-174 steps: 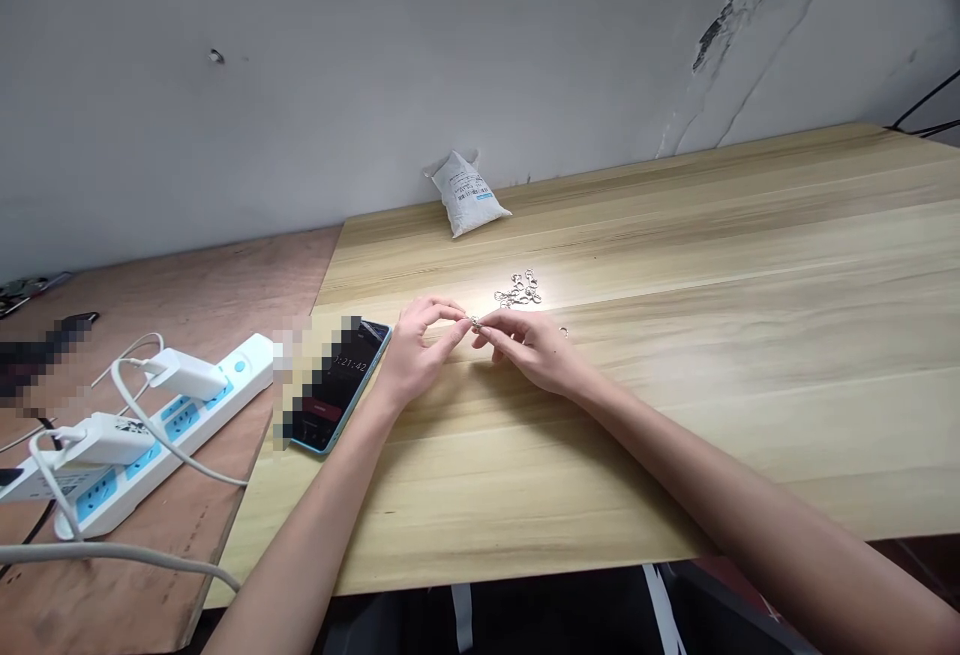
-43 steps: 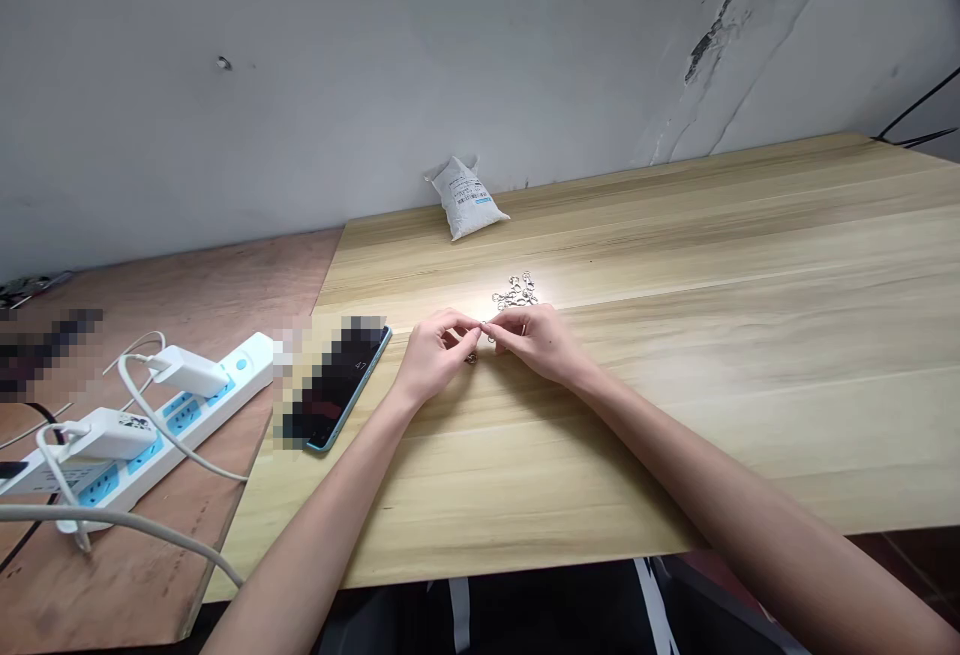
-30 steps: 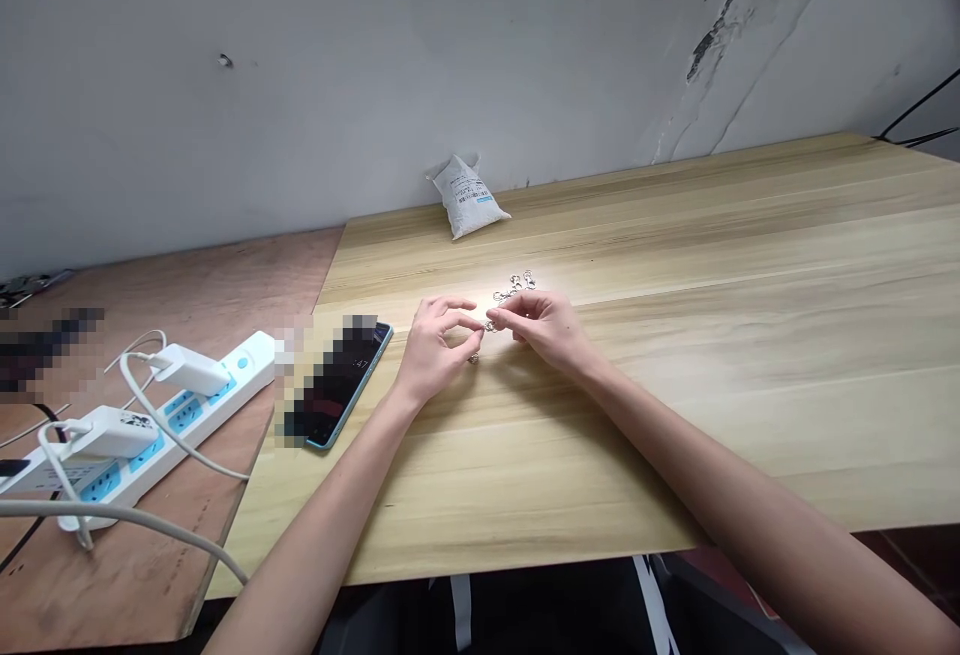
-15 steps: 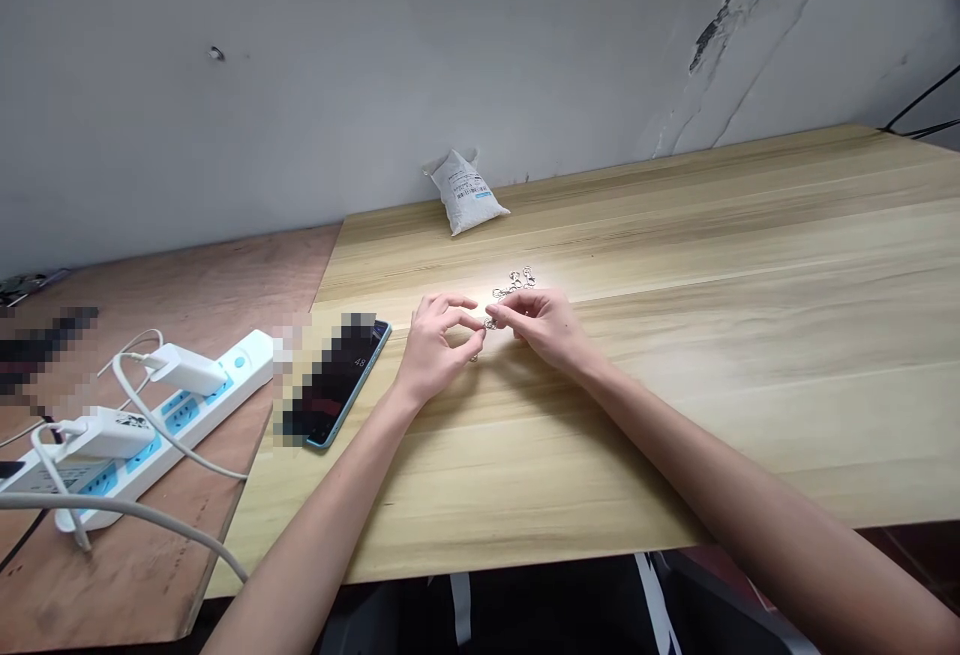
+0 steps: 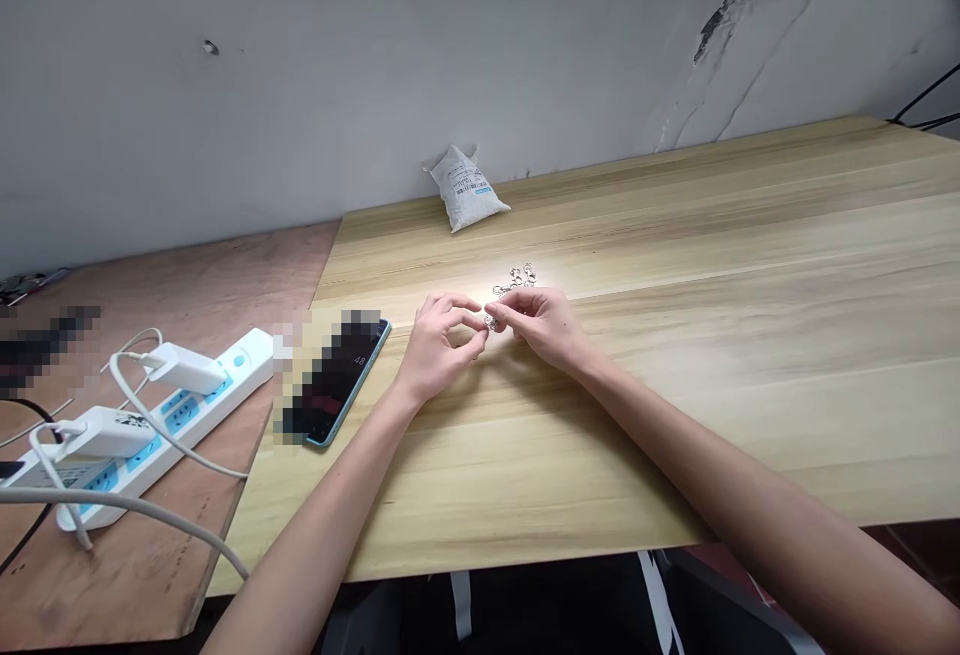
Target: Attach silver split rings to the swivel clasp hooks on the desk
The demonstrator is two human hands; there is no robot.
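Observation:
My left hand [image 5: 442, 340] and my right hand [image 5: 541, 325] meet above the light wooden tabletop [image 5: 675, 435], fingertips curled inward. Between their fingertips is a small silver metal clasp [image 5: 489, 322], mostly hidden by my fingers. Both hands seem to pinch it. A tiny metal piece [image 5: 475, 357] shows just below my left fingers, and I cannot tell whether it is held. Just beyond my right fingers lies a loose heap of silver lobster clasps and rings [image 5: 516, 281], not touched by either hand.
A phone [image 5: 334, 385] with a blurred screen lies left of my left hand. Beyond the table's left edge, a plywood surface [image 5: 172, 275] holds a white power strip [image 5: 150, 425] with chargers and cables. A white packet [image 5: 465, 189] leans against the wall.
My hands have drawn slightly closer to the silver heap, and the fingers have shifted around the small clasp. The view has tilted slightly. The heap and phone stay in place on the table.

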